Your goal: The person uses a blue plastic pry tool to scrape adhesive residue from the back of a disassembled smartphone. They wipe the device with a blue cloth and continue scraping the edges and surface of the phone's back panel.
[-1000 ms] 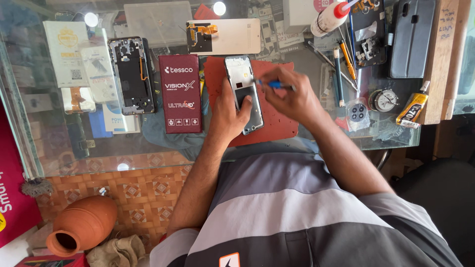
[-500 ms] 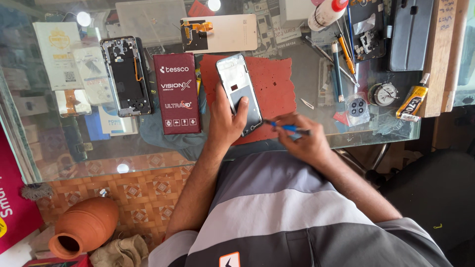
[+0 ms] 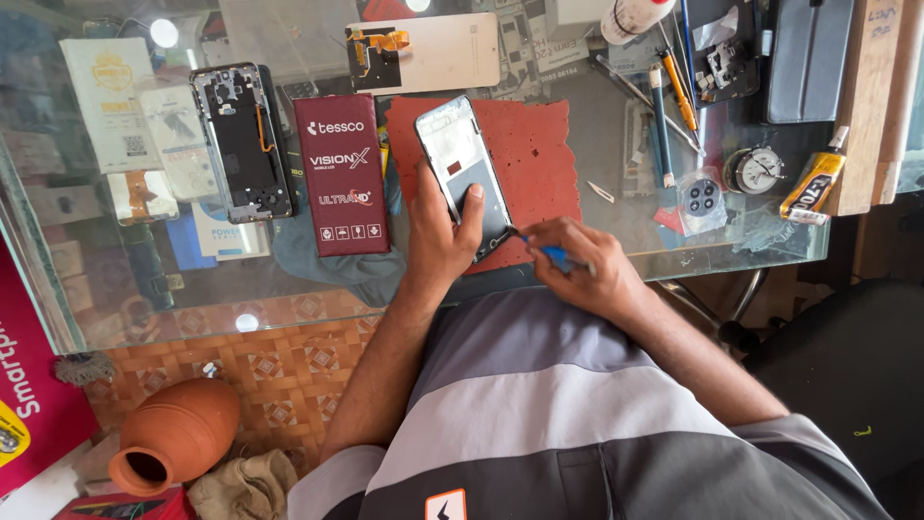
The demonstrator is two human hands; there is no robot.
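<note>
A glass-topped desk (image 3: 616,125) stands over a floor of patterned orange tiles, crowded with phone parts and tools. On it lies a rough red rectangular work mat (image 3: 539,154), and over that mat sits a silvery phone frame with an open back (image 3: 464,173), tilted with its top end away from the person. The left hand (image 3: 438,236) has its grip closed around the frame's lower half, thumb pressed on the dark inner panel. The right hand (image 3: 582,265) pinches a small blue-handled tool (image 3: 551,252) in a tight grip, its tip touching the frame's lower corner.

Just left of the mat stands a dark red flat rectangular box (image 3: 342,173), and beyond it a black stripped phone chassis (image 3: 241,143). Above the mat lies a white phone back cover with an orange flex cable (image 3: 423,53). To the right are a blue pen-like tool (image 3: 659,125), a yellow glue tube (image 3: 813,183) and a small round gauge (image 3: 758,170). Below the desk, on the floor, a terracotta clay pot (image 3: 173,435) lies on its side.
</note>
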